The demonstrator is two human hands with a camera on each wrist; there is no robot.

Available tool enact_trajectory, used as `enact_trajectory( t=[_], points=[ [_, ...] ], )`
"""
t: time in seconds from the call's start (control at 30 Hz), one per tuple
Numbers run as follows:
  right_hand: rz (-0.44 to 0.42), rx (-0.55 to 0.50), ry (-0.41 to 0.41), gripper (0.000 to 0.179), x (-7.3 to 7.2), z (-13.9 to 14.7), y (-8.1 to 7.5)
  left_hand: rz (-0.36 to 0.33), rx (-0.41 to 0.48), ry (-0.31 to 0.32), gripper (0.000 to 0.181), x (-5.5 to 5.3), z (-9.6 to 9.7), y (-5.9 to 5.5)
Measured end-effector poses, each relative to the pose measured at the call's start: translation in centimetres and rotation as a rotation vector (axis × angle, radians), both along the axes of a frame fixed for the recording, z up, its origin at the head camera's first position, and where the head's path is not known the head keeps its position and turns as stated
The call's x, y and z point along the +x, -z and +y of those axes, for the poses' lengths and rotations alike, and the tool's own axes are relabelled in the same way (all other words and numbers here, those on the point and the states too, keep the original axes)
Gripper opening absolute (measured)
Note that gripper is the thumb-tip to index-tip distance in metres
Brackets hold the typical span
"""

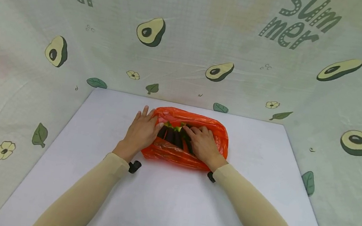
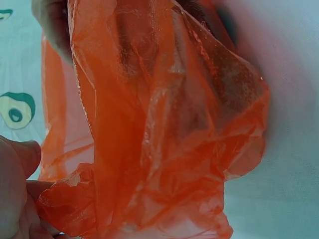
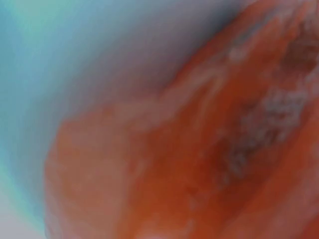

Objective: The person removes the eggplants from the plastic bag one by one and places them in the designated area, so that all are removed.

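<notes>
An orange-red plastic bag (image 1: 169, 153) lies wide at the mouth on the table, with several dark eggplants (image 1: 170, 136) with green stems side by side inside. My left hand (image 1: 140, 130) rests at the bag's left side, fingers extended, thumb over the rim toward the eggplants. In the left wrist view, the thumb (image 2: 31, 157) stands by a crumpled corner of the bag (image 2: 70, 204). Reaching into the bag from the right, my right hand (image 1: 205, 145) grips an eggplant at the right of the row, its fingertips partly hidden. Blurred bag plastic (image 3: 164, 169) fills much of the right wrist view.
The white table (image 1: 170, 202) stretches around the bag. Behind and at both sides hangs a pale cloth (image 1: 181, 52) printed with avocados, leaves and lettering. Small black wrist pieces (image 1: 135, 166) show beside both cuffs.
</notes>
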State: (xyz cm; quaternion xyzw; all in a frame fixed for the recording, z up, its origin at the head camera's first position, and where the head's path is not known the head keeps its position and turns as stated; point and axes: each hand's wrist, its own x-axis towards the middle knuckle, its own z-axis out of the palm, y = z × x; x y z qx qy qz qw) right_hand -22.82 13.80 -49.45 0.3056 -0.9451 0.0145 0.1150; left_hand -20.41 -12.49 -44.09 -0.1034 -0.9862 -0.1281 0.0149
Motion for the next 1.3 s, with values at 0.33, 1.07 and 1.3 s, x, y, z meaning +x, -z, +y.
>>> enact_trajectory(
  t=[0.33,1.07,1.3],
  points=[
    [-0.082,-0.071,-0.001,0.073,0.7,0.1,-0.2,0.008,0.004,-0.007,0.061,0.0,-0.1,0.0],
    [-0.014,-0.247,-0.015,0.072,1.3,0.8,-0.4,0.001,0.003,-0.010,0.062,0.1,0.0,0.0],
    [-0.063,-0.446,0.020,0.077,2.0,1.4,-1.4,-0.002,0.001,-0.005,0.062,0.0,-0.1,0.0]
  ],
)
